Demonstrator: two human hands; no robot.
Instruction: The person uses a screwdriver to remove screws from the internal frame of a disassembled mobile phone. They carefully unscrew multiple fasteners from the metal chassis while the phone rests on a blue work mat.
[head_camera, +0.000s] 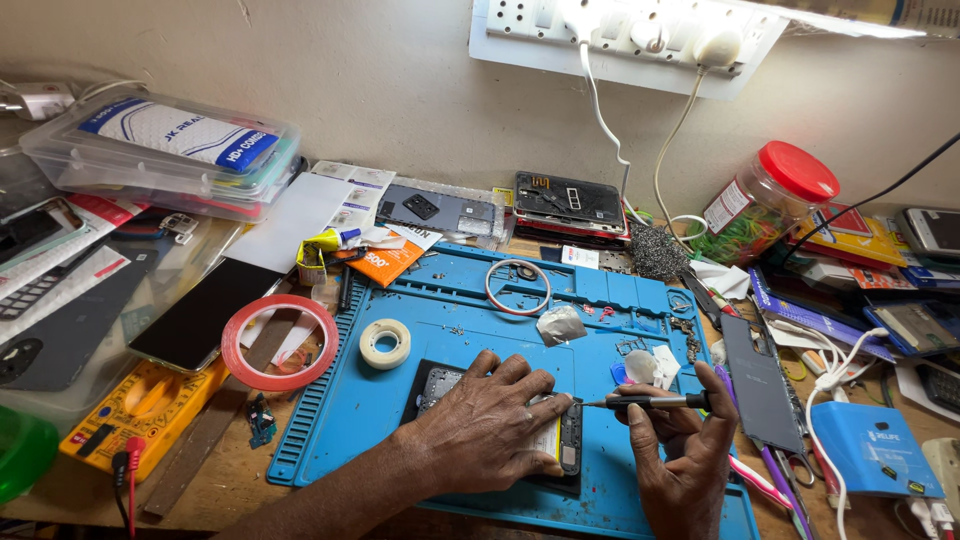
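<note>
Our left hand (490, 425) lies flat on an open phone (560, 440), pressing it down near the front edge of the blue mat (400, 400). Our right hand (680, 450) has its grip tight around a thin screwdriver (645, 402), its tip touching the phone. A white tape roll (385, 343) sits by the mat's left edge.

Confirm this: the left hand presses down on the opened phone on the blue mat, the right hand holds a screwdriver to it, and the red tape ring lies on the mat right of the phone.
One detail is off. In the head view, the red tape ring lies left of the opened phone, overlapping the blue mat's left edge. The left hand and the right hand with its screwdriver are as stated.
</note>
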